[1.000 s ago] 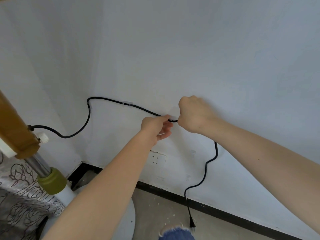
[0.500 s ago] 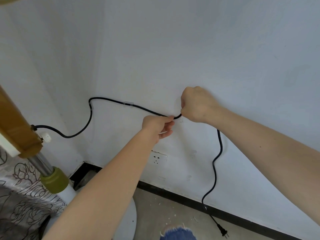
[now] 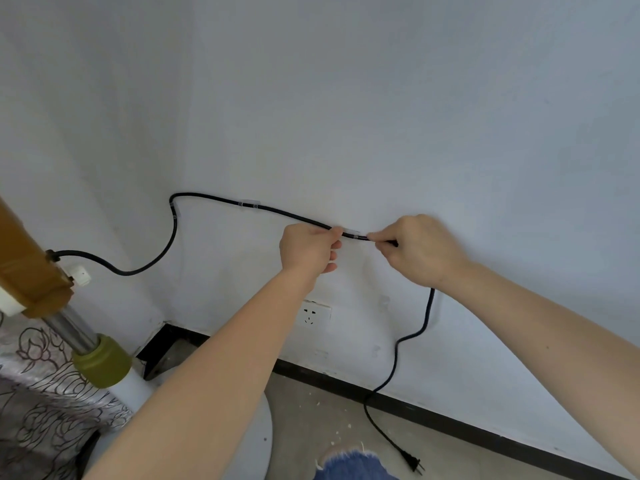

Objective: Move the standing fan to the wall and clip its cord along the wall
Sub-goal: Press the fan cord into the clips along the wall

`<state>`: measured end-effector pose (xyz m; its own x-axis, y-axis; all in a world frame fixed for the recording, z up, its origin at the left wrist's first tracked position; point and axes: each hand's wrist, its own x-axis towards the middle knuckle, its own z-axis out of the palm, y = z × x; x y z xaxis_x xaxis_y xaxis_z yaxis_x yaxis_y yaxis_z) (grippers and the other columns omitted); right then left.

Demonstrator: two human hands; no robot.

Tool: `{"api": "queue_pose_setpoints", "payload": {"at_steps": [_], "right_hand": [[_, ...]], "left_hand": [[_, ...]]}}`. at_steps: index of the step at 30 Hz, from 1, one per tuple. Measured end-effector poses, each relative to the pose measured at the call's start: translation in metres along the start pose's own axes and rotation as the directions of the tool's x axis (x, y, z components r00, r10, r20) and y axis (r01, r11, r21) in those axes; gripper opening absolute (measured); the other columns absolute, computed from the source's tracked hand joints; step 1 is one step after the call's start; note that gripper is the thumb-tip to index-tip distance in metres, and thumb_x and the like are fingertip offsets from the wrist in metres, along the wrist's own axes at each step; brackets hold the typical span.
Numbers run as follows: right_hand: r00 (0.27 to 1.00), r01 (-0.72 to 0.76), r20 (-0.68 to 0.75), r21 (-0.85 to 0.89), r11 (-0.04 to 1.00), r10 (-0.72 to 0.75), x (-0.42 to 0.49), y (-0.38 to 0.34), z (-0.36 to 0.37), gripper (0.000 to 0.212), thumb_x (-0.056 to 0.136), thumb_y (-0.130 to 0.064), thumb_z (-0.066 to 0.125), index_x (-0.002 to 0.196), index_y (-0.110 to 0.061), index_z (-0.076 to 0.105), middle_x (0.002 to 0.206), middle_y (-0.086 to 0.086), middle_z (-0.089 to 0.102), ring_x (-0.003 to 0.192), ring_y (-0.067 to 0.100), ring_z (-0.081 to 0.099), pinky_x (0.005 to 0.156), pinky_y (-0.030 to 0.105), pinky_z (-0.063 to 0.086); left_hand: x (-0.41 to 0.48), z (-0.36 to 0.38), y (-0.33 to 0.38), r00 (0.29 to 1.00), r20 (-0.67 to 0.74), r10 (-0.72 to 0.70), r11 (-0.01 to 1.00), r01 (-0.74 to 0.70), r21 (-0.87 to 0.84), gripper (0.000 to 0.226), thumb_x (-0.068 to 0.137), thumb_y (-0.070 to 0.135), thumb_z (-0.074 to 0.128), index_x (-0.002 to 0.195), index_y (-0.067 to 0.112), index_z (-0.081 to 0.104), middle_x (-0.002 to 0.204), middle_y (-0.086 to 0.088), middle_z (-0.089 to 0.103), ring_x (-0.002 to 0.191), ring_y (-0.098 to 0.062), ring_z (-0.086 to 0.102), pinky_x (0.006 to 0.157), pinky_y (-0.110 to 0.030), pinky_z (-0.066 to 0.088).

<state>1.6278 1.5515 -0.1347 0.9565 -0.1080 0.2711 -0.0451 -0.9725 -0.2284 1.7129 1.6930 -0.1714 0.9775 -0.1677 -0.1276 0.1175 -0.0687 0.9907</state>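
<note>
The thin black rubber-sheathed power cord point(image 3: 298, 218) runs almost level along the pale painted wall point(image 3: 381, 98), sloping slightly down toward the right. It leaves the brown plastic housing of the standing fan point(image 3: 27, 268) at the left, which stands beside the wall near the corner. It dips, climbs to a small clear clip at the bend point(image 3: 172, 206), then passes a second clear plastic clip point(image 3: 250, 204).

The left hand point(image 3: 308, 249) pinches the cord just left of a third clear clip point(image 3: 353, 233). The right hand point(image 3: 419, 251) pinches it just right of that clip, its grip closed on the cord, so the short taut stretch between the two hands lies across the clip, against the wall. Both hands are equally near; the clip sits between them.

Past the right hand the cord falls slack down the wall, across the black skirting strip point(image 3: 450, 419), and ends in a black two-pin plug point(image 3: 414, 464) on the grey concrete floor point(image 3: 311, 420). A white wall socket point(image 3: 315, 313) sits below the left wrist. The wall to the right is bare, leaving free room to continue, and the coming press seems to go straight into the wall.
</note>
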Motion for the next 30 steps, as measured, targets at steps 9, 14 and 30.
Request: {"api": "queue_pose_setpoints", "payload": {"at_steps": [9, 14, 30], "right_hand": [[0.998, 0.053, -0.040, 0.051, 0.997, -0.051, -0.010, 0.011, 0.015, 0.046, 0.091, -0.009, 0.043, 0.127, -0.032, 0.061, 0.051, -0.004, 0.056, 0.053, 0.017, 0.042, 0.058, 0.024, 0.034], [0.993, 0.075, -0.102, 0.237, 0.969, -0.052, -0.021, 0.024, 0.016, 0.033, 0.095, -0.011, 0.050, 0.120, -0.025, 0.068, 0.043, -0.021, 0.046, 0.043, -0.001, 0.048, 0.051, 0.006, 0.034], [0.950, -0.312, 0.120, 0.407, 0.858, 0.289, -0.021, 0.047, 0.025, 0.044, 0.085, -0.031, 0.062, 0.059, 0.004, 0.067, 0.048, 0.014, 0.063, 0.033, 0.014, 0.047, 0.040, 0.022, 0.047]], "left_hand": [[-0.017, 0.016, -0.010, 0.991, 0.123, -0.052, 0.996, 0.061, -0.072, 0.022, 0.083, 0.034, 0.071, 0.079, 0.012, 0.072, 0.073, -0.001, 0.069, 0.057, -0.012, 0.060, 0.050, -0.024, 0.056], [-0.016, 0.022, -0.011, 0.998, 0.061, 0.007, 0.999, -0.004, -0.053, 0.022, 0.086, 0.026, 0.069, 0.083, 0.005, 0.071, 0.074, -0.004, 0.068, 0.055, -0.012, 0.059, 0.054, -0.027, 0.057], [-0.017, 0.030, -0.005, 1.000, -0.023, -0.004, 1.000, 0.004, -0.006, 0.018, 0.085, 0.018, 0.069, 0.082, 0.000, 0.069, 0.070, -0.006, 0.067, 0.055, -0.013, 0.057, 0.056, -0.029, 0.057]]}}
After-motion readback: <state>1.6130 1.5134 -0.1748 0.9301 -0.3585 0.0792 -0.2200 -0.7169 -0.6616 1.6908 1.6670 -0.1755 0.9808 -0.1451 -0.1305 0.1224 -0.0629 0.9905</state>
